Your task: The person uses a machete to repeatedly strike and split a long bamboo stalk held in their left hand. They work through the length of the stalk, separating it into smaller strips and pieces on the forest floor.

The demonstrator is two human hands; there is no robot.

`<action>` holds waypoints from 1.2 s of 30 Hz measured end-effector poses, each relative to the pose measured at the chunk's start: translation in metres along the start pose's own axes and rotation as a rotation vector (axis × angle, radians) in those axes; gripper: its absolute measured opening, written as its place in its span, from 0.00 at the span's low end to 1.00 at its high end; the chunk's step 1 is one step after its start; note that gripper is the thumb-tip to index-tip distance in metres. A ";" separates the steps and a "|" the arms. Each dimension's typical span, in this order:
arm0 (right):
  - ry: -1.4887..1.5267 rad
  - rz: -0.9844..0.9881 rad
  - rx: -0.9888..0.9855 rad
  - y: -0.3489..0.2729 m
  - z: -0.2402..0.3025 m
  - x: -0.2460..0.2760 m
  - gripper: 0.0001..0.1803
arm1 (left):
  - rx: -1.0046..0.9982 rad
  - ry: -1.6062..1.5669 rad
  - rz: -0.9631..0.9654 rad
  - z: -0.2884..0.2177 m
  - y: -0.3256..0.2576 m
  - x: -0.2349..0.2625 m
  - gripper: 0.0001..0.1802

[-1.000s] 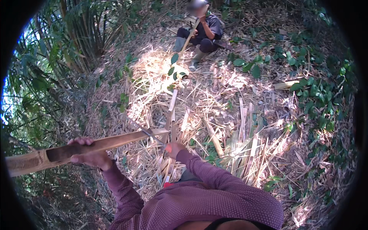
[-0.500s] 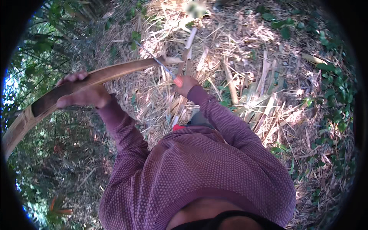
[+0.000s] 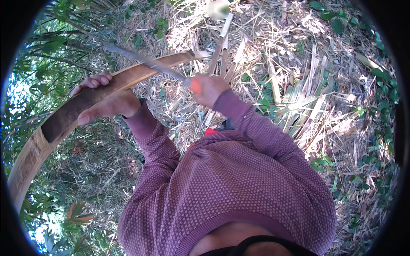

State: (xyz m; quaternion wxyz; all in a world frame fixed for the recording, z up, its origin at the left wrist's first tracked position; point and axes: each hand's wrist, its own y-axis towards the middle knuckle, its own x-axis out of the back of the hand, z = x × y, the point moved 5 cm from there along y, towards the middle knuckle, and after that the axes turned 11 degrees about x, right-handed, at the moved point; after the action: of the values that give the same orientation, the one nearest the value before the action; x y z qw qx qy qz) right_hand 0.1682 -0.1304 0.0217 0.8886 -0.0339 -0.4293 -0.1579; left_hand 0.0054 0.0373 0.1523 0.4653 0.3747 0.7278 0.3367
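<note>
Outdoors, sloping or level I cannot tell, the ground (image 3: 341, 128) spreads under everything, matted with dry leaves and straw-like scraps and spotted with bright sun. Along its left edge stand shady bushes (image 3: 47, 55), with white sky showing through; along its right edge run green leaves (image 3: 380, 85). The person's purple sweater (image 3: 230, 183) fills the near middle. A long, hollowed piece of bamboo (image 3: 81, 101) arcs over the ground's left part, from the lower left toward the far middle, its inside brown and darkest near the left. A heap of split strips (image 3: 303, 98) lies on the right half of the ground. The knife (image 3: 149, 64), its blade blurred, crosses the bamboo near its far end. The left hand (image 3: 106, 104) grips the bamboo, fingers curled over the far rim, thumb along the near one. The right hand (image 3: 211, 90) is closed around the knife's orange handle.
</note>
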 end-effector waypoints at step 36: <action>0.102 0.135 -0.409 -0.085 -0.210 -0.083 0.22 | -0.150 0.366 -0.679 -0.160 0.004 0.057 0.37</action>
State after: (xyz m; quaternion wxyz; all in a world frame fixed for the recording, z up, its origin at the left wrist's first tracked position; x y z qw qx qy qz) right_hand 0.2517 -0.2314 -0.1807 0.8924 -0.2340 -0.3396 -0.1831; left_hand -0.1587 0.0660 0.1855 0.4390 0.0112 0.8546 0.2772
